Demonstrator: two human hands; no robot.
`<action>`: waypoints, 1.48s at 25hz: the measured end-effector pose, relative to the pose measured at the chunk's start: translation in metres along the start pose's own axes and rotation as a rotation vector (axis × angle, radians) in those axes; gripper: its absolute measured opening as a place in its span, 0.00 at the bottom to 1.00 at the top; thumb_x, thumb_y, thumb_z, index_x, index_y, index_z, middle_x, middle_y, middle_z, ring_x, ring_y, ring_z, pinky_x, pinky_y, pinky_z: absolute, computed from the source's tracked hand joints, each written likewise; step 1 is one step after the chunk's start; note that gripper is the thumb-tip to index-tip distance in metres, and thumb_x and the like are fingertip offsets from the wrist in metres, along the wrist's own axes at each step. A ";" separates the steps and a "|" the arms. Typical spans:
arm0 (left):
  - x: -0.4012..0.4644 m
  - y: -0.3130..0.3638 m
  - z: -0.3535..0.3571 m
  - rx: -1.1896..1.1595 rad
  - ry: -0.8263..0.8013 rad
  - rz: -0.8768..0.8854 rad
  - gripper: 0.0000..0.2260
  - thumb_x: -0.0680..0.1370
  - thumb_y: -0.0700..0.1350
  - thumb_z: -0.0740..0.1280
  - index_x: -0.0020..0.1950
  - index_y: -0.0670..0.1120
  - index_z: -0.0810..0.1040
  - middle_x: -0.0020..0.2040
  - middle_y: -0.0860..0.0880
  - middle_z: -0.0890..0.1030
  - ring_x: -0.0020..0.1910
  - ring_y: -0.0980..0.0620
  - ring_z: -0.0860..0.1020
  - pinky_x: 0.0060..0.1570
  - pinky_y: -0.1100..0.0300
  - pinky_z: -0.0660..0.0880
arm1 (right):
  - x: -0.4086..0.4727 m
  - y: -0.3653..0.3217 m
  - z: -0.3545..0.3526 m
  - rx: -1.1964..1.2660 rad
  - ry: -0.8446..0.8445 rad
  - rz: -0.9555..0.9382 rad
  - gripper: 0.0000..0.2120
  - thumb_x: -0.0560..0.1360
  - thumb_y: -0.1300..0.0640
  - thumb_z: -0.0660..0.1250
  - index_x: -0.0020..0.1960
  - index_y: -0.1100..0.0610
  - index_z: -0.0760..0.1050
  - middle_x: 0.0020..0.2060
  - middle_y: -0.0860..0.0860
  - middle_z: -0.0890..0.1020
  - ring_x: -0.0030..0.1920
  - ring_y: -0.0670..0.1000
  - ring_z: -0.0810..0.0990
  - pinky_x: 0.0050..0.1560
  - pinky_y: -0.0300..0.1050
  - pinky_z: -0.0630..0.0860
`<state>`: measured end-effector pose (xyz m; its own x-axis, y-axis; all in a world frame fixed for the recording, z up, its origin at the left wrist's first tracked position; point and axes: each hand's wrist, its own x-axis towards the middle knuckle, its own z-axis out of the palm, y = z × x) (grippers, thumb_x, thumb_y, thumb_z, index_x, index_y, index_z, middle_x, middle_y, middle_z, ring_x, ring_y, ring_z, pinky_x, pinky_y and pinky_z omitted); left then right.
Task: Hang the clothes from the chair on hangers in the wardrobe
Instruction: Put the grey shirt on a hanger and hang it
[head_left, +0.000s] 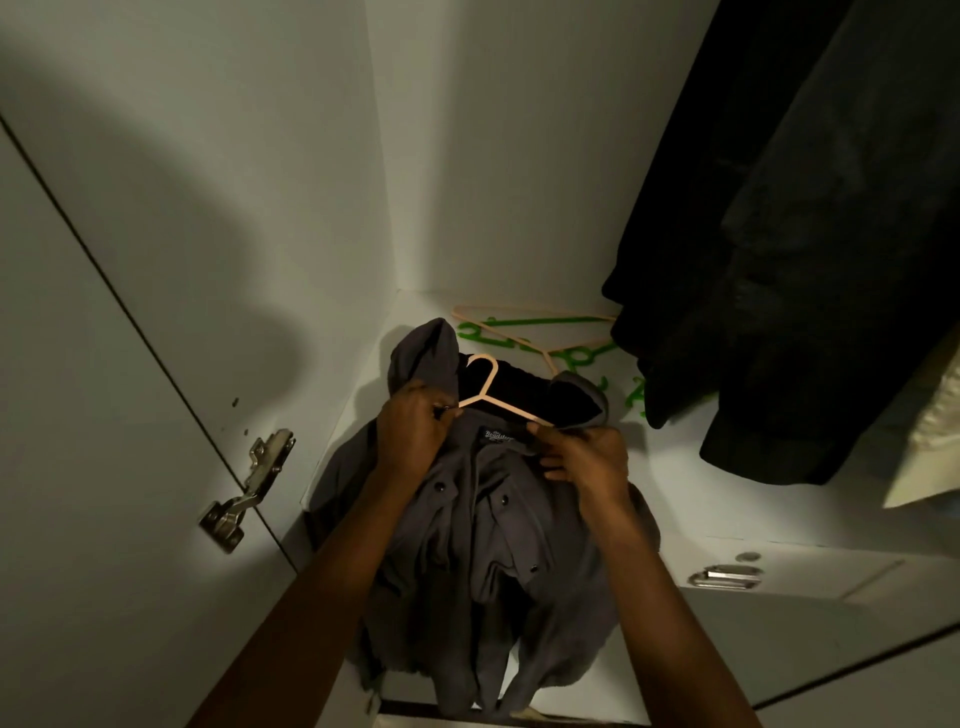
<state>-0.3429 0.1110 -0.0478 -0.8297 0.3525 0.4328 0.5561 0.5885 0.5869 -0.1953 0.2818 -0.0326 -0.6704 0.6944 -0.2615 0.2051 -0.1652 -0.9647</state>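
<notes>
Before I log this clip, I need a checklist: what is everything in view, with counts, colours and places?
jacket: one, grey, lying on the wardrobe floor, partly on a hanger
hanger: one, pale wood, at the jacket's collar
spare hangers: several, green and pale wood, loose behind the jacket
hanging clothes: dark, upper right
hinges: two, metal, on the left and right doors
left hand: grip on the collar and hanger
right hand: grip on the collar

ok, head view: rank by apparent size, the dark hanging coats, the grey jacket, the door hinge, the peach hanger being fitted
1. Dark hanging coats, though nearness to the camera inflates them.
2. Grey jacket.
3. Peach hanger, part hidden in the collar.
4. Door hinge; close to the hanger's visible part, so 3 and 4 are unsure.
</notes>
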 end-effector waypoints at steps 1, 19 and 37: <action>0.000 0.000 0.000 -0.015 0.019 -0.007 0.05 0.70 0.44 0.81 0.42 0.46 0.86 0.43 0.45 0.83 0.39 0.46 0.81 0.40 0.53 0.79 | 0.002 0.002 0.002 0.012 0.034 -0.008 0.07 0.70 0.60 0.79 0.43 0.63 0.84 0.38 0.59 0.87 0.33 0.54 0.85 0.32 0.44 0.79; -0.019 0.014 -0.004 0.279 0.103 -0.105 0.06 0.72 0.44 0.79 0.42 0.45 0.84 0.45 0.43 0.82 0.42 0.43 0.80 0.33 0.57 0.67 | -0.009 0.006 -0.008 0.327 -0.013 -0.061 0.05 0.69 0.71 0.77 0.42 0.68 0.81 0.39 0.63 0.85 0.38 0.59 0.86 0.41 0.47 0.85; -0.020 -0.007 -0.016 -0.086 0.244 0.041 0.04 0.72 0.43 0.79 0.41 0.45 0.86 0.43 0.47 0.84 0.38 0.47 0.81 0.37 0.51 0.80 | -0.021 0.017 0.054 0.280 0.258 -0.332 0.09 0.71 0.69 0.75 0.34 0.63 0.79 0.32 0.60 0.83 0.34 0.56 0.83 0.38 0.49 0.80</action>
<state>-0.3293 0.0879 -0.0493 -0.7764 0.1828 0.6032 0.5995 0.5096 0.6172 -0.2162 0.2264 -0.0455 -0.4616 0.8860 0.0432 -0.2122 -0.0631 -0.9752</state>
